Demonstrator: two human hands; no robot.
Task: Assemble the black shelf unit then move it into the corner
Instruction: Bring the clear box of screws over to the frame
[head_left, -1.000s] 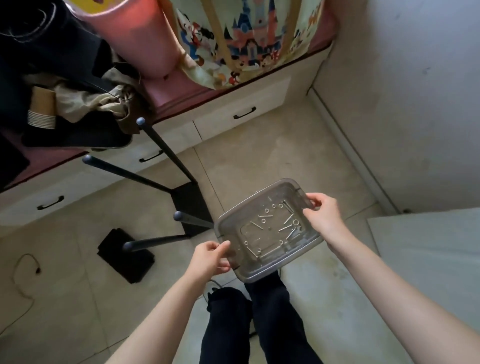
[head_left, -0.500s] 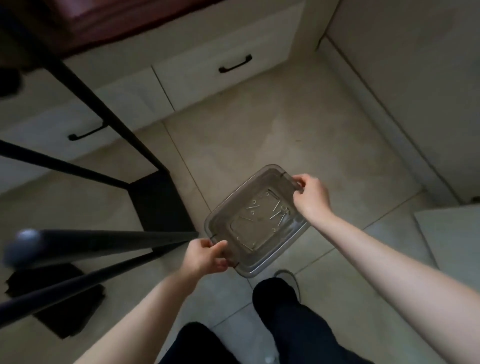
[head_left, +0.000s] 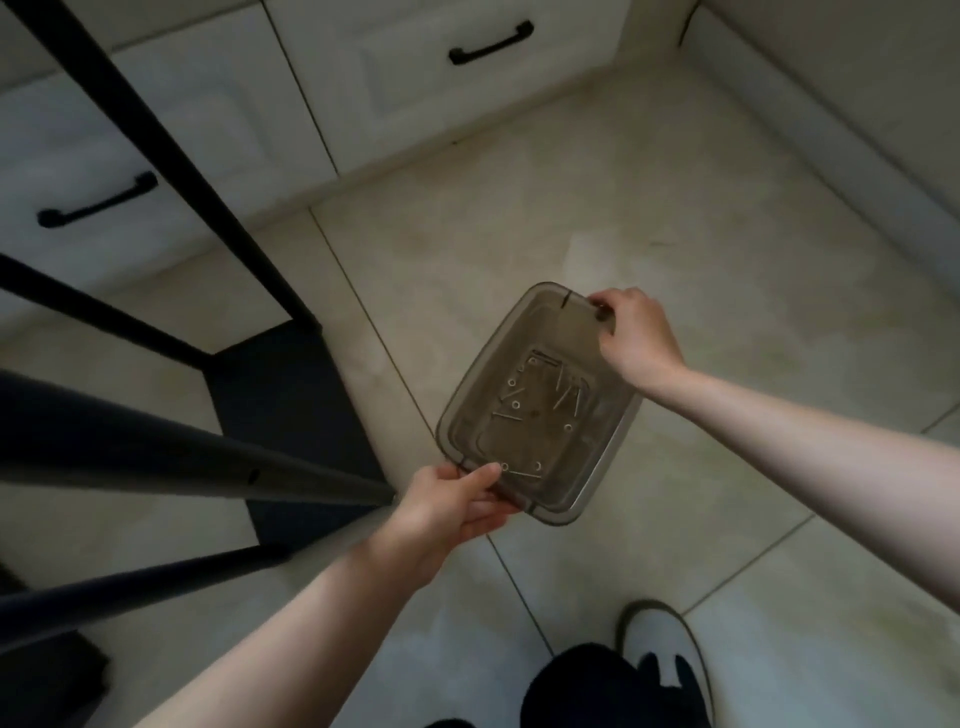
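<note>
I hold a clear grey plastic tray (head_left: 478, 395) low over the tiled floor, with several screws and washers (head_left: 550, 400) loose in it. My left hand (head_left: 452, 506) grips its near corner, thumb on the rim. My right hand (head_left: 636, 338) grips the far right corner. The black shelf unit stands upside down at the left: its square black board (head_left: 291, 405) lies on the floor and black round legs (head_left: 156, 457) rise from it toward the camera, close beside my left hand.
White drawers with black handles (head_left: 491, 44) run along the back. A wall with a skirting (head_left: 831, 156) closes the right side, forming a corner at the top right. My shoe (head_left: 660, 644) and dark trouser leg are at the bottom. Another black panel (head_left: 52, 675) lies bottom left.
The view has dropped closer to the floor. Both hands have carried the tray downward and slightly right, still gripping the same corners; the shelf legs now loom larger at the left.
</note>
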